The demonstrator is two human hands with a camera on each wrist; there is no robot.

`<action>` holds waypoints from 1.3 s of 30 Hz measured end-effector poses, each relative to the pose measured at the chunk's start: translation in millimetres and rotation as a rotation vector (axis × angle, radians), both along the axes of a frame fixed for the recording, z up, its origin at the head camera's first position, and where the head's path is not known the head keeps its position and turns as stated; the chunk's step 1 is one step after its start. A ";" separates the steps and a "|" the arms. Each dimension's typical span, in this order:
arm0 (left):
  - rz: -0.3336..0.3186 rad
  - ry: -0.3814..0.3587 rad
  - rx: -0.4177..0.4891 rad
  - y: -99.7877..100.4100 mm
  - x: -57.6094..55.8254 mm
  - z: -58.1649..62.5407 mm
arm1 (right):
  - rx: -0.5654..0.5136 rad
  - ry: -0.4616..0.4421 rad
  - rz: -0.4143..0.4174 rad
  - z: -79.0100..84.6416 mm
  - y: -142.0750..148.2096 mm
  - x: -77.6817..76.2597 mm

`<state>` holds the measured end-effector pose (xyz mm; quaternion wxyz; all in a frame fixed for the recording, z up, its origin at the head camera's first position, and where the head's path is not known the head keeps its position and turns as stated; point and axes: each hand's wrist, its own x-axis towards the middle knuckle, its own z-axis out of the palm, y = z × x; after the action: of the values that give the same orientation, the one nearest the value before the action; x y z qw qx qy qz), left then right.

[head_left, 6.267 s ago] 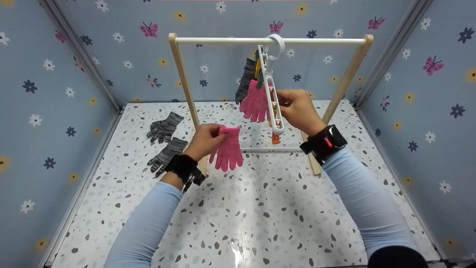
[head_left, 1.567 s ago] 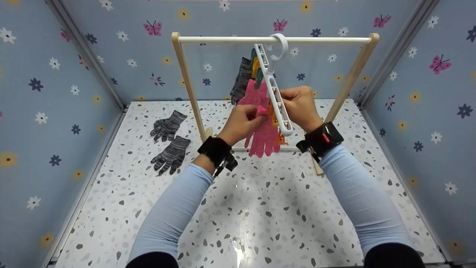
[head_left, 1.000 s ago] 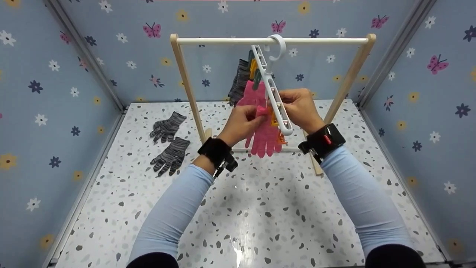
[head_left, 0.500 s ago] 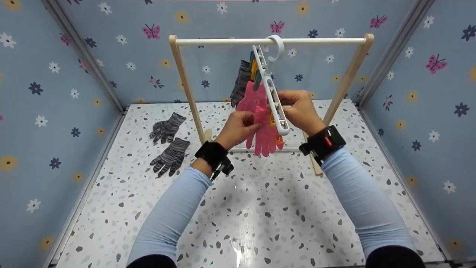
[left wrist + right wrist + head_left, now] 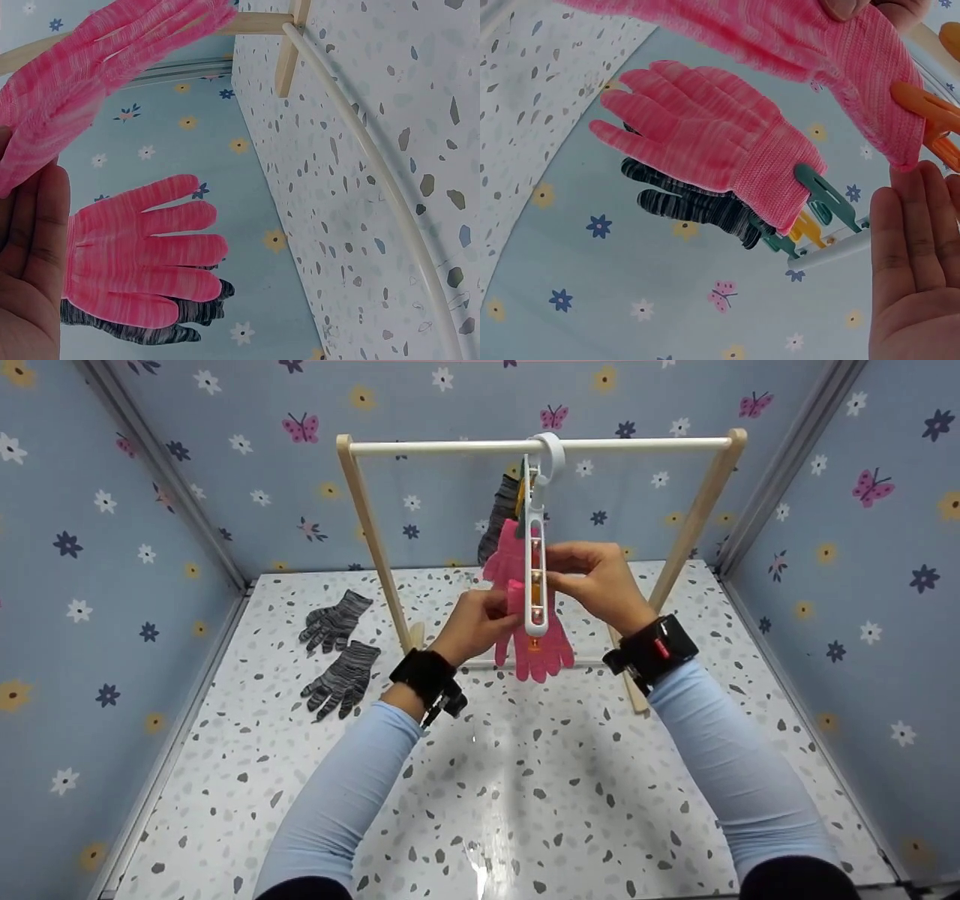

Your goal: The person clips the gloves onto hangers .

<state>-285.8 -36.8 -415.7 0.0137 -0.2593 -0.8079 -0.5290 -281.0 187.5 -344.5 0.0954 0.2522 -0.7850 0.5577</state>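
My left hand pinches a pink knit glove by its cuff, fingers of the glove hanging down. The cuff is up against the near half of a white clip hanger. My right hand holds an orange clip from the hanger's right side. In the right wrist view this clip overlaps the cuff's edge, and several right fingertips lie right at the cuff's corner. Another pink glove hangs behind from a green clip, with a dark grey striped glove beyond it.
The hanger hooks over the white rail of a wooden-legged rack. Two grey striped gloves lie on the speckled tabletop at left. Patterned panels enclose the back and sides.
My left hand has carried the pink glove from the left over to the hanger. Lately the hanger's near end has swung left, nearly in line with my view. My right hand has stayed beside it.
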 end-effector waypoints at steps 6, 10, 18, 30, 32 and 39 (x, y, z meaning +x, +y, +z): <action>0.000 -0.030 0.064 -1.5 1.3 -0.7 | 0.003 0.074 -0.002 4.6 2.9 8.8; 0.019 -0.019 0.066 -3.2 0.2 -2.8 | -0.007 0.127 0.007 7.3 3.1 15.7; -0.001 -0.051 0.146 -4.7 0.6 -5.2 | 0.008 0.121 0.035 8.0 -2.7 29.8; -0.027 -0.042 0.110 -2.2 1.7 -2.4 | 0.047 0.075 0.117 3.8 -12.3 38.0; -0.031 -0.027 0.100 -1.5 2.0 -2.1 | 0.080 0.082 0.109 2.9 -14.1 38.6; 0.004 0.020 0.025 -1.3 1.5 -1.5 | 0.088 0.103 0.067 -1.9 -23.3 41.1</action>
<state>-284.3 -38.1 -417.2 0.0261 -0.2625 -0.8016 -0.5366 -239.9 164.2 -346.3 0.1058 0.3106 -0.7941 0.5116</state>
